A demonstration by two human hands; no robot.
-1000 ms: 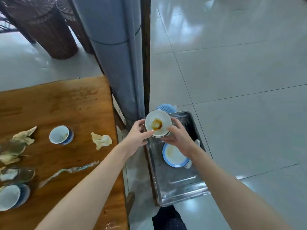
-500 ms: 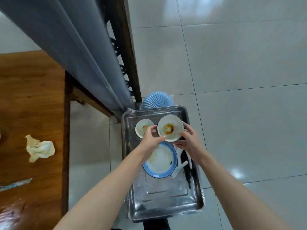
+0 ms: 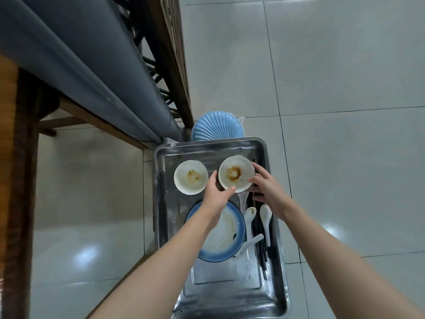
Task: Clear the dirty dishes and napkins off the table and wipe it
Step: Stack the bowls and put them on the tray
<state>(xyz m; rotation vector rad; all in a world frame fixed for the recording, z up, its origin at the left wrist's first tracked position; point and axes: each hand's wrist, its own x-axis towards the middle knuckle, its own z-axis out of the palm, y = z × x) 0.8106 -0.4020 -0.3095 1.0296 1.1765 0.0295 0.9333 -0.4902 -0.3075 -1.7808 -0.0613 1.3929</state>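
A steel tray [image 3: 165, 203] lies low beside the table. Both hands hold a small white bowl with a brown sauce stain [image 3: 235, 174] at the tray's far right. My left hand [image 3: 217, 196] grips its near-left rim, thumb over the edge. My right hand [image 3: 266, 188] holds its right side with curled fingers. Whether the bowl touches the tray I cannot tell. A second stained white bowl [image 3: 190, 177] sits to its left. A blue-rimmed plate [image 3: 226, 236] lies nearer me, partly under my left forearm. White spoons [image 3: 265, 217] and dark chopsticks [image 3: 259, 247] lie along the tray's right side.
A blue ribbed dish [image 3: 217, 127] stands just beyond the tray. A grey pipe [image 3: 92, 72] and a dark wooden lattice [image 3: 170, 54] run diagonally above it. The wooden table edge [image 3: 13, 180] shows at far left. Grey tiled floor surrounds the tray.
My view swung from the table to straight over the tray. Both hands carried the stained bowl down and to the tray's far right, beside the other bowl.
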